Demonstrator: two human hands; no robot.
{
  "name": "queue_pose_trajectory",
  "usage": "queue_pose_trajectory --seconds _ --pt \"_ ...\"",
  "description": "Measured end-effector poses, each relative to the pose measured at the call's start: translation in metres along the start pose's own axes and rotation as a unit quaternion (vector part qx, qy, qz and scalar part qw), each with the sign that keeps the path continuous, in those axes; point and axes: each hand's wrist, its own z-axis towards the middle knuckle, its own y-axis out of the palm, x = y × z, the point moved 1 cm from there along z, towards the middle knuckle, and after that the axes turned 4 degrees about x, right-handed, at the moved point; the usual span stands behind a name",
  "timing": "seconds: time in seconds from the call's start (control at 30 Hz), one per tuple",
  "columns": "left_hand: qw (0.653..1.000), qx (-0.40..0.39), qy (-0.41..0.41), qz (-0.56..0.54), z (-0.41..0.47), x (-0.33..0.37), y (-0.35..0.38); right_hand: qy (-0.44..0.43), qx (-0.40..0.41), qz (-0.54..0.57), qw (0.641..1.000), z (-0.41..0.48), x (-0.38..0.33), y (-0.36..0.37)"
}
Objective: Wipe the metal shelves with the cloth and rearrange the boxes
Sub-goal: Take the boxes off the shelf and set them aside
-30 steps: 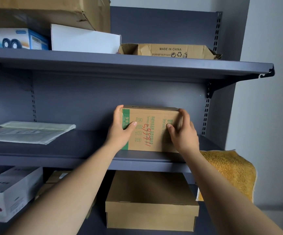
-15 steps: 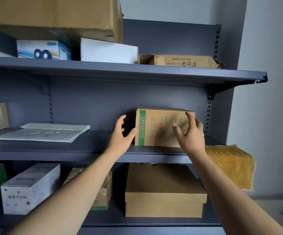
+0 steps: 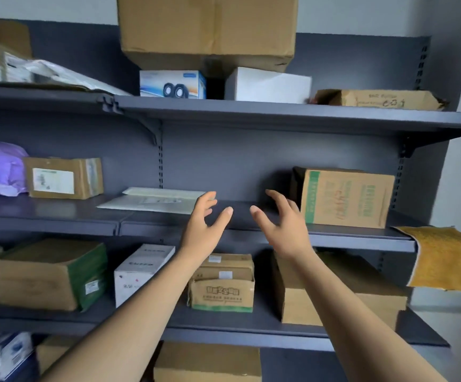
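1. I see the green-striped box [image 3: 345, 198] standing on the grey metal middle shelf [image 3: 86, 213], just right of my right hand [image 3: 284, 230].
2. The left hand [image 3: 200, 230] and right hand hold nothing, fingers spread and loosely curved.
3. The yellow cloth [image 3: 447, 260] drapes off the shelf end, further right.
4. The box's print is blurred, and the top carton [image 3: 207, 28] is cut off.

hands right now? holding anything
left hand: open, fingers spread, holding nothing
right hand: open, fingers spread, holding nothing
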Motion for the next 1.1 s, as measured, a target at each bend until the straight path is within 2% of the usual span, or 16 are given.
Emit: queue_pose_trajectory --seconds 0.17,0.33,0.53,0.7,0.97,1.1 --pt "0.999 0.004 -0.038 -0.011 -0.026 -0.015 -0.046 0.015 -0.013 0.008 1.000 -0.037 -0.025 0.030" --pt "0.997 -0.006 -0.080 -0.003 -0.071 -0.044 -0.071 0.058 -0.019 0.029 0.998 -0.097 -0.018 0.050" --pt "0.983 -0.023 -0.182 0.022 -0.146 -0.111 -0.091 0.183 -0.071 0.013 0.980 -0.195 0.032 0.073" --pt "0.956 -0.027 -0.285 0.059 -0.190 -0.164 -0.097 0.290 -0.114 -0.020 0.950 -0.251 0.067 0.093" --pt "0.923 -0.043 -0.360 0.130 -0.214 -0.233 -0.108 0.388 -0.167 -0.034 0.906 -0.286 0.128 0.124" --pt "0.906 -0.045 -0.380 0.179 -0.213 -0.272 -0.107 0.406 -0.175 -0.051 0.895 -0.286 0.164 0.146"
